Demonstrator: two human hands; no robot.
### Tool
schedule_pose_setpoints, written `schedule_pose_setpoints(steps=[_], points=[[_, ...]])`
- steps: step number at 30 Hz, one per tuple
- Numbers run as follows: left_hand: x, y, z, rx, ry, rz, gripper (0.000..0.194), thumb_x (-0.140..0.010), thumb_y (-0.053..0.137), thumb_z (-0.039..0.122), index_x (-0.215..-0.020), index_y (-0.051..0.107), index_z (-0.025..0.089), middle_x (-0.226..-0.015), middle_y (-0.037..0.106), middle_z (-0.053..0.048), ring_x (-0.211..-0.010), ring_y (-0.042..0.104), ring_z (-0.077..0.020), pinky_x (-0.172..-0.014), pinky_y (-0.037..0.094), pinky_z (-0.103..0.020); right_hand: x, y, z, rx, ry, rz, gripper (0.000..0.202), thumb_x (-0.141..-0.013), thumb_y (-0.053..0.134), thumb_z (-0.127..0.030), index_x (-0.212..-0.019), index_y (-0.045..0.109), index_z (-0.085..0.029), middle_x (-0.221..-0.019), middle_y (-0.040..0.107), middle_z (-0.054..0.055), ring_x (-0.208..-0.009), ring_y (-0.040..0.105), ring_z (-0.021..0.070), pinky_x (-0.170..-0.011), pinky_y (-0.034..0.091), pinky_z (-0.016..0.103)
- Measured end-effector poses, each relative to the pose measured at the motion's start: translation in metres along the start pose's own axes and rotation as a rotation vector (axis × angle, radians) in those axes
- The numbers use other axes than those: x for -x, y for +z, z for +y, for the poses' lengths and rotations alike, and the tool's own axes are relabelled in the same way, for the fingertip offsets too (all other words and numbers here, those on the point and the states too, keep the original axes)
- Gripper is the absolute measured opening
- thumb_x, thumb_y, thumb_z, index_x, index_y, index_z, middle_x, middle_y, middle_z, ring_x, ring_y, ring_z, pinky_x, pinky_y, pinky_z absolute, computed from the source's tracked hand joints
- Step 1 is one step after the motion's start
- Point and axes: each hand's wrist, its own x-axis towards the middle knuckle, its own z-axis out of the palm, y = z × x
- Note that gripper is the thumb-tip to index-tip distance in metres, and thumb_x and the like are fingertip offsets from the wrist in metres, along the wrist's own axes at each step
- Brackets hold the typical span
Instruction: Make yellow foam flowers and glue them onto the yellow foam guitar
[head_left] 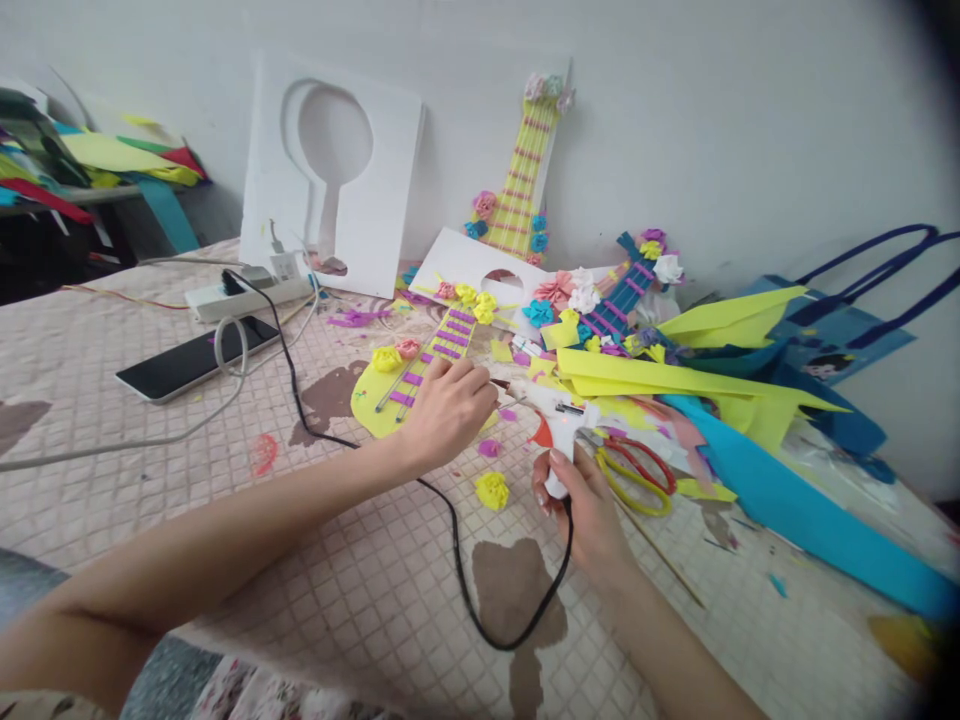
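Note:
My right hand (581, 490) grips a white glue gun (562, 425) by its handle, with the nozzle pointing left. Close to that nozzle, my left hand (454, 405) is closed with its fingers curled; whatever they pinch is hidden. It covers the right part of a yellow paper guitar (367, 400) that lies flat, with purple strips across its neck and string-like lines along it. Yellow and pink paper flowers (387, 360) decorate the guitar's edge. A loose yellow paper flower (492, 490) rests on the tablecloth between my hands.
A black cord (457, 540) loops from the glue gun to a power strip (247, 292). A phone (196, 362) lies at left. Scissors (637, 480), a thin stick (660, 555) and crepe paper (690, 380) lie right. Behind stand a white cut-out board (397, 190) and another guitar (521, 180).

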Motion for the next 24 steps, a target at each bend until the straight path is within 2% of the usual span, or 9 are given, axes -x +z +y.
schedule_pose_setpoints(steps=[4, 8, 14, 16, 20, 24], points=[[0.004, 0.002, -0.003, -0.013, -0.005, -0.014, 0.022, -0.092, 0.047, 0.022, -0.074, 0.058, 0.016, -0.078, 0.060, -0.004, -0.076, 0.047, -0.0194, -0.068, 0.028, -0.035, 0.001, 0.002, -0.002, 0.011, -0.021, 0.011, 0.018, -0.080, 0.062, -0.036, -0.076, 0.053, -0.021, -0.063, 0.052, -0.004, -0.047, 0.043, 0.0071, -0.041, 0.034, 0.019], [0.010, 0.005, -0.009, 0.057, -0.085, -0.070, 0.021, -0.091, 0.047, 0.021, -0.074, 0.059, 0.016, -0.077, 0.060, -0.005, -0.077, 0.049, -0.0191, -0.067, 0.031, -0.034, -0.001, -0.001, -0.004, -0.060, -0.081, 0.086, 0.024, -0.079, 0.061, -0.039, -0.069, 0.051, -0.021, -0.063, 0.050, -0.004, -0.049, 0.043, 0.0081, -0.041, 0.033, 0.020], [0.014, 0.007, -0.013, 0.243, -0.179, -0.126, 0.019, -0.089, 0.048, 0.019, -0.073, 0.057, 0.015, -0.077, 0.059, -0.006, -0.076, 0.052, -0.0187, -0.068, 0.038, -0.032, -0.007, -0.010, -0.003, -0.189, 0.000, 0.077, 0.028, -0.076, 0.063, -0.042, -0.067, 0.049, -0.020, -0.060, 0.048, -0.004, -0.047, 0.040, 0.0070, -0.040, 0.031, 0.020], [0.012, 0.006, -0.012, 0.383, -0.227, -0.104, 0.017, -0.087, 0.048, 0.017, -0.073, 0.058, 0.015, -0.082, 0.059, -0.007, -0.076, 0.053, -0.0177, -0.068, 0.041, -0.031, -0.007, -0.011, -0.003, -0.201, 0.003, 0.078, 0.027, -0.075, 0.064, -0.042, -0.068, 0.049, -0.020, -0.061, 0.048, -0.004, -0.047, 0.040, 0.0070, -0.039, 0.030, 0.020], [0.003, 0.008, -0.004, 0.837, -0.395, -0.069, 0.011, -0.079, 0.059, 0.017, -0.068, 0.058, 0.015, -0.087, 0.063, -0.007, -0.074, 0.058, -0.0145, -0.062, 0.044, -0.026, -0.006, -0.010, -0.002, -0.192, -0.003, 0.080, 0.028, -0.075, 0.064, -0.043, -0.068, 0.050, -0.020, -0.060, 0.049, -0.004, -0.047, 0.040, 0.0073, -0.038, 0.029, 0.020], [-0.012, 0.017, 0.011, 1.294, -0.634, -0.068, 0.014, -0.068, 0.071, 0.019, -0.061, 0.060, 0.015, -0.079, 0.066, -0.008, -0.088, 0.062, -0.0202, -0.062, 0.046, -0.025, -0.004, -0.008, -0.002, -0.196, 0.001, 0.033, 0.028, -0.077, 0.061, -0.043, -0.067, 0.050, -0.020, -0.057, 0.047, -0.004, -0.045, 0.039, 0.0070, -0.039, 0.029, 0.020]])
